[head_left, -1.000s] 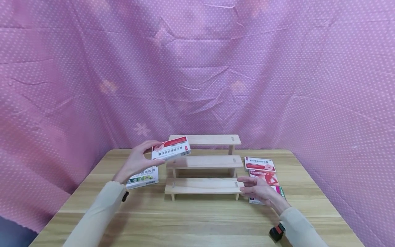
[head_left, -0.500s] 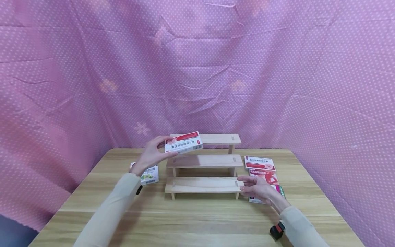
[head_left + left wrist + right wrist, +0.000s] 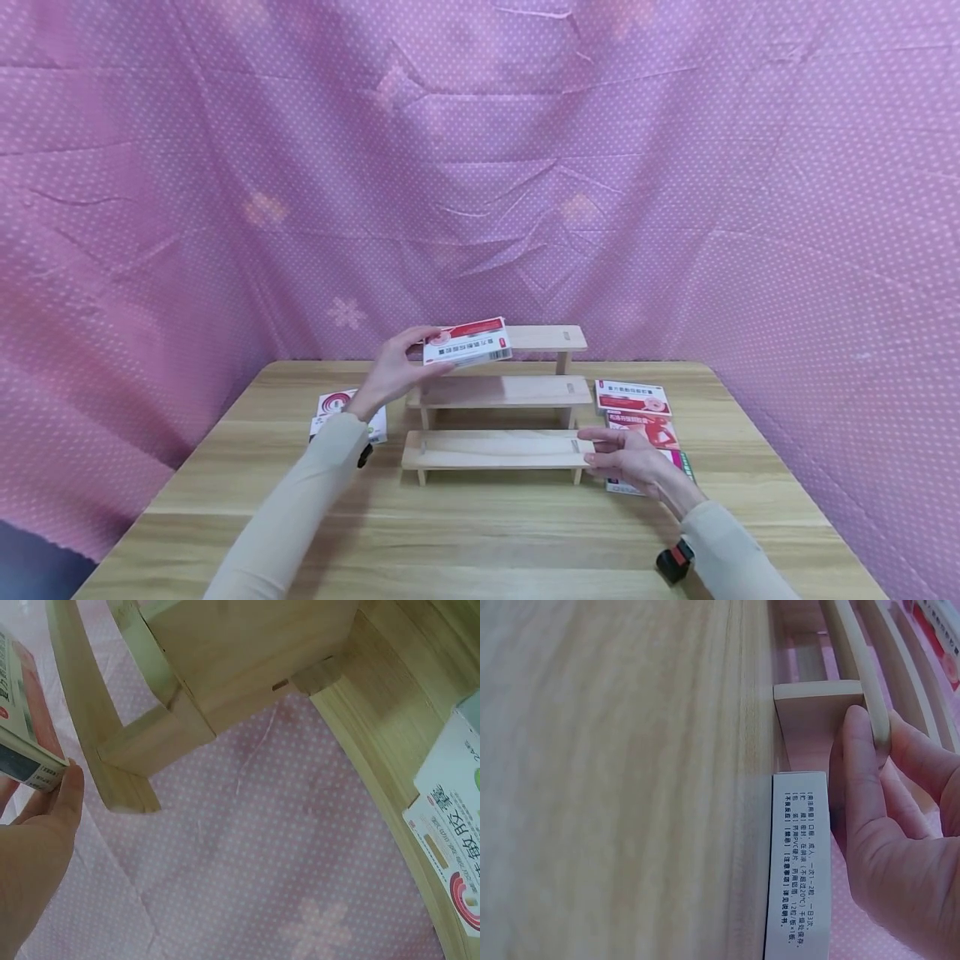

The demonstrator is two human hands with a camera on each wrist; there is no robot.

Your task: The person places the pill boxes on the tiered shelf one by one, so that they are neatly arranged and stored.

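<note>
A red-and-white medicine box [image 3: 467,343] is gripped by my left hand [image 3: 395,367], thumb on its near side and fingers at the far one. The box is tilted and hangs above the middle tier, in front of the top tier of a three-step wooden rack [image 3: 498,390]. In the left wrist view the same box [image 3: 26,712] shows at the left edge beside the rack. My right hand [image 3: 633,462] pinches the right end of the lowest tier, which the right wrist view shows between thumb and fingers [image 3: 866,761].
On the right lie several medicine boxes [image 3: 633,398] in a column, partly behind my right hand. More boxes [image 3: 336,402] lie left of the rack, partly behind my left wrist. A pink dotted cloth [image 3: 480,167] hangs behind the wooden table [image 3: 480,533].
My left hand has carried the medicine box rightward and slightly up, from the rack's left side to over its tiers. My right hand stays at the lowest tier.
</note>
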